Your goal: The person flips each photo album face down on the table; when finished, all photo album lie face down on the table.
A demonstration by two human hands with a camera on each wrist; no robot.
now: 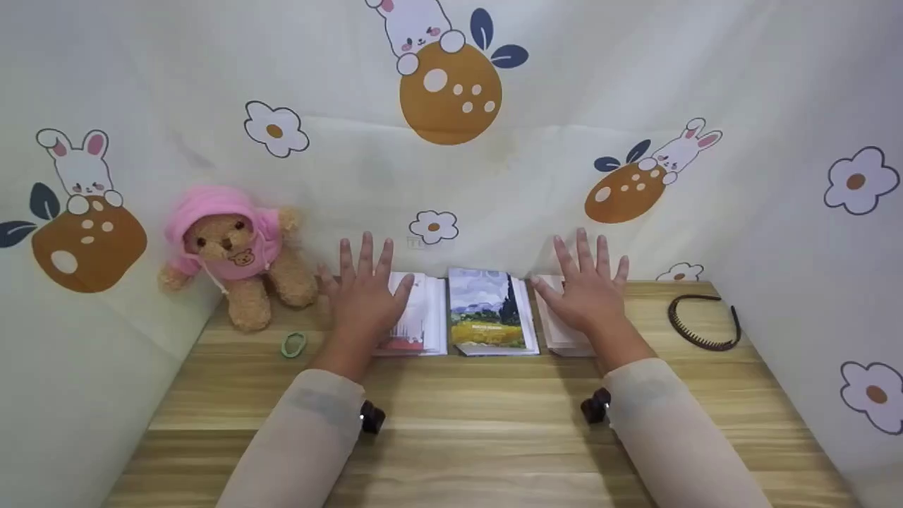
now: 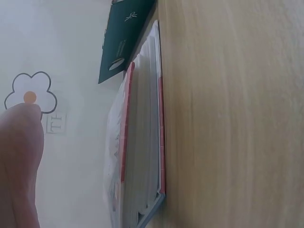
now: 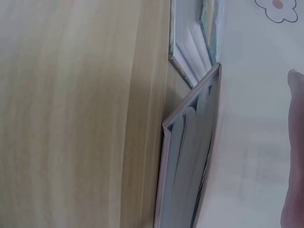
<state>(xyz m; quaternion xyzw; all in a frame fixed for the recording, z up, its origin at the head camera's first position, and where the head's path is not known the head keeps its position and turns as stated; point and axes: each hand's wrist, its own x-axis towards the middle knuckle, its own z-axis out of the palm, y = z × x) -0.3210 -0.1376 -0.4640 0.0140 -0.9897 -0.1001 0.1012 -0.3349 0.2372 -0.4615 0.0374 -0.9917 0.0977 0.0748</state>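
- Left hand [image 1: 363, 296] and right hand [image 1: 591, 296] spread wide, fingers straight, gripping nothing
- I'd let neither nudge the landscape-covered hardback [image 1: 485, 310] between them

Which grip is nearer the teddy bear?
Left: the left grip is just right of the teddy bear; the right grip is farther right, past the middle book.

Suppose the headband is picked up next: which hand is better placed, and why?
Probably the right hand: it holds nothing and is nearer the headband. The left hand, also empty, is farther off, nearer the teddy bear.
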